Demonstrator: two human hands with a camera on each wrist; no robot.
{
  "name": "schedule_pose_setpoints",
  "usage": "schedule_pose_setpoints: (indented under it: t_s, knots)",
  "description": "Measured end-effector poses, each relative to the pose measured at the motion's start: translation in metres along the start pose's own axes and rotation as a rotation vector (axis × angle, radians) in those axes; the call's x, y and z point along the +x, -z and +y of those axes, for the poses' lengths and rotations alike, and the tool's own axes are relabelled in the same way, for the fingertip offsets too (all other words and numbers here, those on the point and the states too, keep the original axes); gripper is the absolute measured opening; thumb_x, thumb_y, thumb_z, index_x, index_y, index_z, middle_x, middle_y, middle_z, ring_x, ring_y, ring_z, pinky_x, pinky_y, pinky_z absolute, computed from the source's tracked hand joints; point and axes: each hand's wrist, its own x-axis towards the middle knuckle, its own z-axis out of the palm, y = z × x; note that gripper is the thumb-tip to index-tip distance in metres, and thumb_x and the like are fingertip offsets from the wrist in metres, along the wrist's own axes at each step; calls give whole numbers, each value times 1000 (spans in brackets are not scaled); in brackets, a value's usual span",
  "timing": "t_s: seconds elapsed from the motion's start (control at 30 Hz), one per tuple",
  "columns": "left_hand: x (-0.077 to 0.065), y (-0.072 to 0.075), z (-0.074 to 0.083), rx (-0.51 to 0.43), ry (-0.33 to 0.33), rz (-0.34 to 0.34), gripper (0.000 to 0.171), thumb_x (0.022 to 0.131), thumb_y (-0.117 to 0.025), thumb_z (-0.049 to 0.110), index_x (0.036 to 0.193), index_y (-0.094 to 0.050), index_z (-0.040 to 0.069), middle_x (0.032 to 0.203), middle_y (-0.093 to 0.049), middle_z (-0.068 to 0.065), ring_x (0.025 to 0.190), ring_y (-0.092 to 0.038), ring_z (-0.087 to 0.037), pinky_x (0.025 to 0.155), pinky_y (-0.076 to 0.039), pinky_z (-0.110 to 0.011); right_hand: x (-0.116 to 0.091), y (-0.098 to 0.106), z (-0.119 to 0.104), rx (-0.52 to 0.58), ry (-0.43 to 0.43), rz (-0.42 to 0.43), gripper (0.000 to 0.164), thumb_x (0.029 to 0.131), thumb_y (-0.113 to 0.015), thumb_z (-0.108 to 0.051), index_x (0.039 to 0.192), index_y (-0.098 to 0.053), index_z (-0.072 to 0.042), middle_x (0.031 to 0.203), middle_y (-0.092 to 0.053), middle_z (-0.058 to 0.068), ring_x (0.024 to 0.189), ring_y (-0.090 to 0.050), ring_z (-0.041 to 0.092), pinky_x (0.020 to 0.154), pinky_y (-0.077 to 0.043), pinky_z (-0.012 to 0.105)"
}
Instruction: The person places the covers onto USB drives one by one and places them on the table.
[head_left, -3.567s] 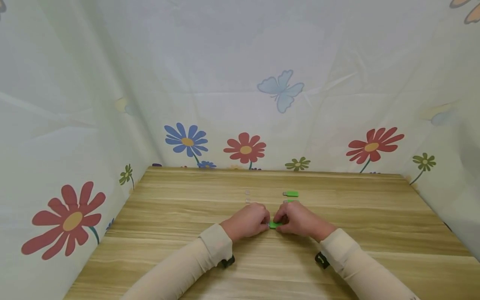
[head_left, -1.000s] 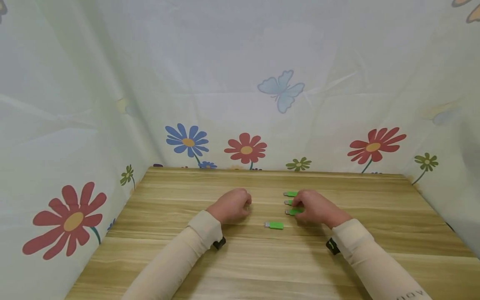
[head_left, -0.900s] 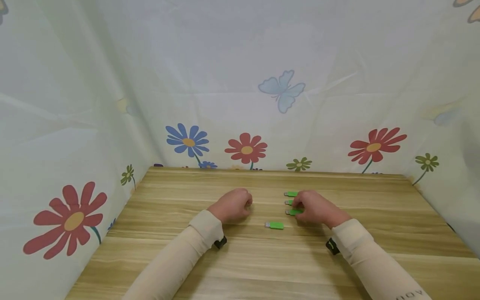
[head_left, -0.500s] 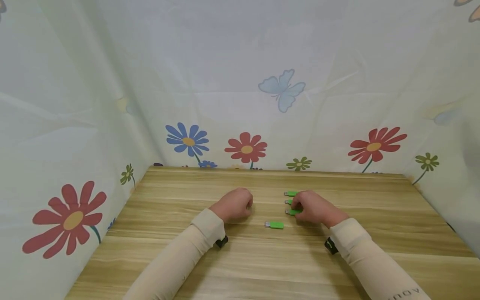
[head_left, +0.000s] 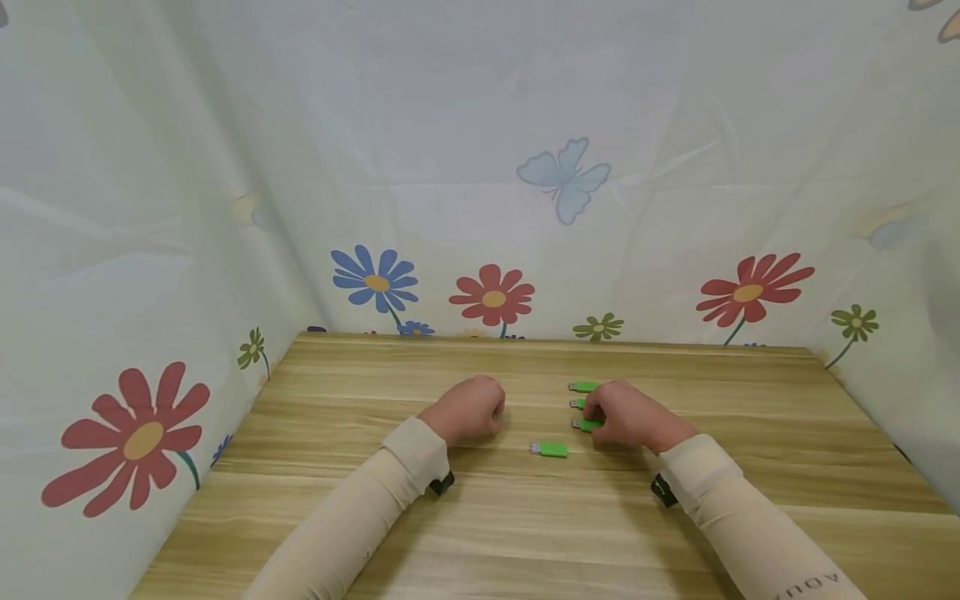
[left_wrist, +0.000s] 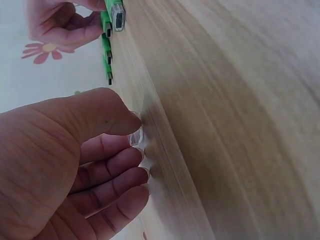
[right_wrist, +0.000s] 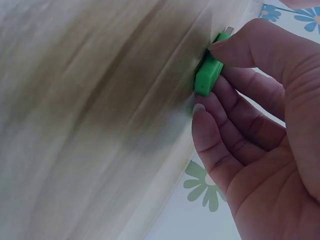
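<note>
My left hand point(head_left: 468, 407) is down at the tabletop, its thumb and fingers pinching a small clear cap point(left_wrist: 136, 136). My right hand point(head_left: 626, 412) pinches a green USB stick point(right_wrist: 210, 70) between thumb and fingers, at the near end of a short row. Its metal plug points left and the stick stays at the table surface. Two more green sticks, a middle one point(head_left: 577, 403) and a far one point(head_left: 582, 387), lie behind it with bare plugs. Between the hands and nearer to me lies another green USB stick point(head_left: 553, 450), with a clear cap over its plug point(left_wrist: 118, 19).
A wood-grain table point(head_left: 525, 533) spreads under both arms. White cloth point(head_left: 420, 150) printed with flowers and a butterfly hangs behind it and along both sides. Dark straps point(head_left: 442, 483) sit at the wrists below the pale sleeves.
Earlier both hands met over one green stick, which now lies capped on the table. The left hand went left to a clear cap, the right to the row. Over the last second both barely moved.
</note>
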Motion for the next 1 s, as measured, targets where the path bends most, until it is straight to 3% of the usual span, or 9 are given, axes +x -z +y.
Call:
schedule_pose_setpoints:
  t_s: [0.17, 0.37, 0.77, 1.0]
  knots:
    - [-1, 2, 2, 15, -3, -8, 28, 81, -71, 8, 62, -53, 16, 62, -42, 7, 62, -40, -11, 60, -37, -25, 0, -1, 0, 12, -12, -7, 16, 70, -77, -2, 75, -69, -15, 72, -60, -5, 67, -47, 9, 64, -43, 27]
    - [-2, 2, 3, -3, -8, 0, 23, 80, -72, 7, 64, -57, 16, 64, -50, 6, 63, -46, -11, 61, -41, -25, 0, -2, 0, 24, -9, 1, 16, 70, -78, -3, 80, -71, -13, 77, -63, -5, 69, -51, 9, 66, -47, 28]
    - [-4, -3, 0, -27, -10, 27, 26, 79, -67, 6, 63, -52, 18, 62, -43, 5, 63, -42, -12, 62, -38, -25, -2, 1, 2, 51, -10, 0, 19, 71, -84, -5, 82, -71, -14, 81, -65, -6, 73, -55, 8, 70, -51, 29]
    - [-8, 1, 4, -62, 17, 23, 20, 79, -67, 4, 68, -54, 15, 63, -42, 4, 62, -42, -13, 59, -37, -25, -7, 7, -2, 115, -68, -4, 19, 73, -83, -6, 85, -71, -15, 85, -67, -5, 77, -58, 11, 73, -52, 30]
